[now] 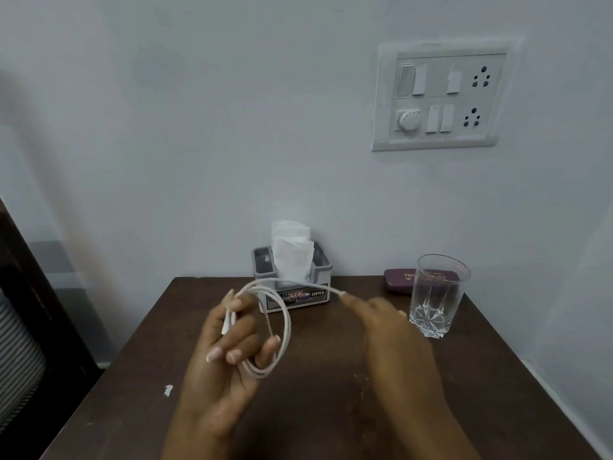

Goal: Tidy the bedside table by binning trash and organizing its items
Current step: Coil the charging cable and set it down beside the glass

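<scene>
A white cable [282,330] hangs in loops above the dark brown bedside table [139,376]. My left hand [225,356] holds the loops, fingers curled through them, with a white plug end against the palm. My right hand [391,330] pinches the cable's free end near the fingertips and stretches it out to the right. Behind the cable stands a grey organizer box [292,277] with white tissues sticking up from it. A small white scrap [168,389] lies on the table's left part.
A cut-glass tumbler [436,297] stands at the right, a maroon case [399,282] behind it by the wall. A switchboard with sockets [441,97] is on the wall above. A dark wooden bed frame [30,313] borders the left.
</scene>
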The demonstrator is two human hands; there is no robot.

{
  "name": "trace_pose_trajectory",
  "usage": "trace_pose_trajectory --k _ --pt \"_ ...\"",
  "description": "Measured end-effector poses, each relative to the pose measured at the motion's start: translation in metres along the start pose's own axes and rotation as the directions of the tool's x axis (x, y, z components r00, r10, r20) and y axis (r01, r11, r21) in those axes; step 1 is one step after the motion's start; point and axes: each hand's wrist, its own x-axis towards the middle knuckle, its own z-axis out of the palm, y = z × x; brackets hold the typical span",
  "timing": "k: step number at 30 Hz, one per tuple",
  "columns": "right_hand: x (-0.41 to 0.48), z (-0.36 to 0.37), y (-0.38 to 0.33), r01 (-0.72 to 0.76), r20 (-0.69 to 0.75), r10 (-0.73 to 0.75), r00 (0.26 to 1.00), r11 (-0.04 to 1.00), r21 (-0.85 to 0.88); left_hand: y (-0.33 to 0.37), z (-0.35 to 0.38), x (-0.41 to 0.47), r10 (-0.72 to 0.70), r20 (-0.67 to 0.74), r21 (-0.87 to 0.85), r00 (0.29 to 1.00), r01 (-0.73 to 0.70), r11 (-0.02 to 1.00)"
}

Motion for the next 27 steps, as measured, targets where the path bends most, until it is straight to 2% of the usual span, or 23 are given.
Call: trace_pose_trajectory --k 4,6,9,12,17,24,26,27 --pt "0.007 -0.003 0.016 -0.098 -0.19 0.088 0.978 0.994 -0.044 0.004 0.0 0.002 -0.264 0.055 0.095 0.963 0.258 0.961" --pt "0.009 -0.008 0.022 -0.122 -0.279 0.095 0.955 0.989 -0.079 0.002 0.001 0.001 -0.353 -0.041 0.157 0.935 0.355 0.922" --pt "0.01 -0.015 0.031 -0.148 -0.366 0.097 0.926 0.982 -0.115 0.0 0.002 -0.002 -0.356 -0.231 0.317 0.906 0.416 0.852" --pt "0.01 -0.021 0.042 -0.152 -0.431 0.088 0.898 0.981 -0.117 0.0 0.007 -0.003 -0.375 -0.249 0.356 0.893 0.444 0.822" --pt "0.01 -0.024 0.046 -0.141 -0.486 0.057 0.872 0.98 -0.139 0.0 0.004 -0.004 -0.401 -0.221 0.385 0.889 0.457 0.801" --pt "0.008 -0.018 0.049 -0.206 -0.415 0.135 0.9 0.97 -0.132 0.003 0.0 -0.008 -0.326 -0.252 0.316 0.911 0.396 0.862" --pt "0.008 -0.02 0.042 -0.205 -0.358 0.15 0.921 0.971 -0.121 0.005 -0.008 -0.006 -0.315 -0.116 0.235 0.942 0.334 0.913" --pt "0.008 -0.021 0.038 -0.215 -0.302 0.172 0.938 0.969 -0.117 0.005 -0.009 -0.004 -0.24 -0.026 0.224 0.97 0.24 0.945"
